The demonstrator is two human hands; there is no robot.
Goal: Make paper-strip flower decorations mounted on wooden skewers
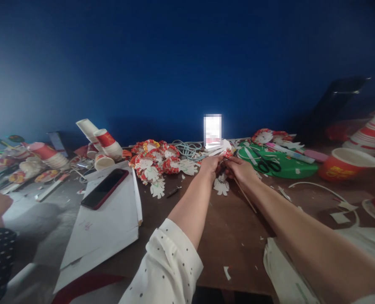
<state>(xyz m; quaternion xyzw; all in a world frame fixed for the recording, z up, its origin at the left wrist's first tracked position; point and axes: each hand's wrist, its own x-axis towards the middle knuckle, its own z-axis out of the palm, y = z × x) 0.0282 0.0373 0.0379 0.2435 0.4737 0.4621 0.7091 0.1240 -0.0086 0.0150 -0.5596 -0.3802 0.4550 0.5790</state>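
Close together in the middle, my left hand (211,166) and my right hand (241,169) have their fingers closed on a white-and-red paper cutout (227,151). A thin stick (246,197) slants down from under my right hand; whether the fingers grip it is hard to see. Just below the hands, a white hand-shaped paper piece (221,185) shows above the tabletop. Left of my left hand lies a pile of red-and-white cup-paper figures (155,158) with white cut-paper hands. My fingertips are partly hidden.
Black scissors (268,164) lie on a green sheet (288,169) at right, near a red paper cup (345,166). A phone (105,188) rests on a white box (111,228) at left, with stacked paper cups (106,143) behind. Paper scraps dot the brown table (231,253).
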